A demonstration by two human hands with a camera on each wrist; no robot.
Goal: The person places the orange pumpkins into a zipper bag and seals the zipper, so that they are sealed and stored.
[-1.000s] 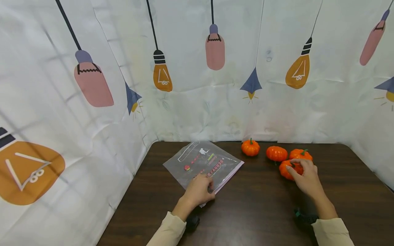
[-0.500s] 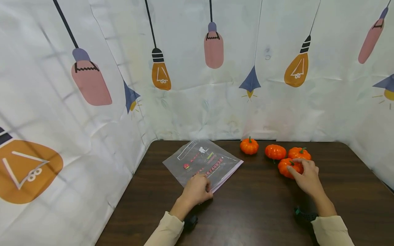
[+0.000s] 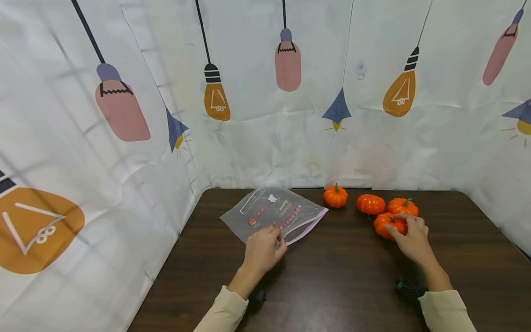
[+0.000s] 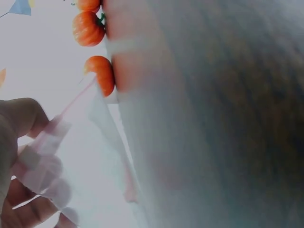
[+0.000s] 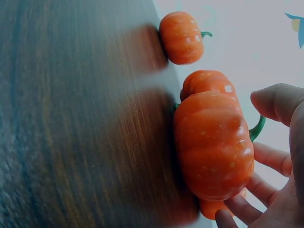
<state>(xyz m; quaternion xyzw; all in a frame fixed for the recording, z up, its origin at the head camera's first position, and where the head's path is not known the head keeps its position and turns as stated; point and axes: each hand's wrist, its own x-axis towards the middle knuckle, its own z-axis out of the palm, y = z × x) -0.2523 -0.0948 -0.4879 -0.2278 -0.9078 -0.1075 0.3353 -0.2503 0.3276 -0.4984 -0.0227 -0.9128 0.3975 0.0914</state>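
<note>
My left hand pinches the mouth edge of a clear printed plastic bag, which lies on the table with its pink-edged mouth gaping toward the right. In the left wrist view, bag film hangs between thumb and fingers, some fingers showing through it. My right hand rests at the nearest small orange pumpkin, thumb and fingers spread about its top and side. From the right wrist, that pumpkin shows a green stem, with the thumb apart from it and fingertips against its far side.
Two more pumpkins, one on its side and one behind the nearest, stand close by. Another pumpkin stands at the table's back edge, right of the bag. A white curtain with printed lamps borders the dark wooden table.
My left hand has moved up slightly, lifting the near edge, and the bag's mouth has parted from flat to gaping. The right hand stays at the same pumpkin.
</note>
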